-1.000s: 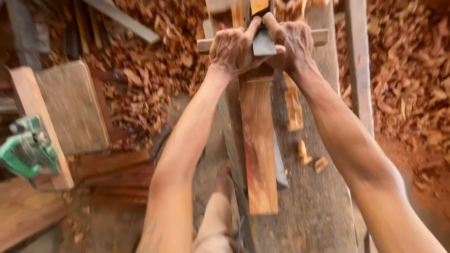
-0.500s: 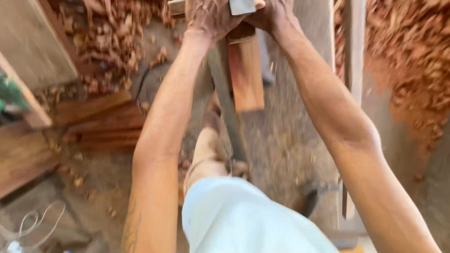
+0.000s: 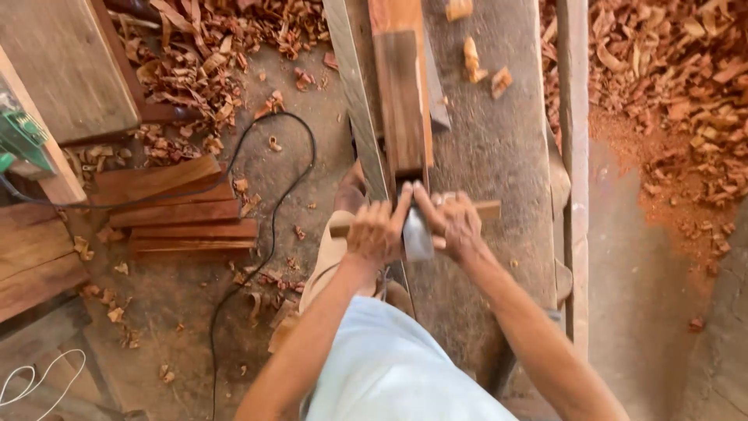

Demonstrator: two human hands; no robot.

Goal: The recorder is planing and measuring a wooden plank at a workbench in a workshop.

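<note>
Both my hands grip a wooden hand plane (image 3: pixel 416 231) by its crosswise handle bar. My left hand (image 3: pixel 376 232) holds the left end of the bar, my right hand (image 3: pixel 453 224) the right end, with both forefingers pointing forward over the plane's body. The plane sits at the near end of a reddish wooden plank (image 3: pixel 402 86) that lies lengthwise on a grey workbench (image 3: pixel 499 156).
Heaps of red wood shavings (image 3: pixel 670 70) cover the floor at right and top left. Stacked reddish boards (image 3: pixel 179 210) lie on the floor at left, crossed by a black cable (image 3: pixel 269 234). A green power tool (image 3: pixel 19 140) rests at far left. Small wood chips (image 3: pixel 483 66) sit on the bench.
My hands have drawn the plane back along the plank toward my body, from its far end to its near end. The camera view shifted with the stroke.
</note>
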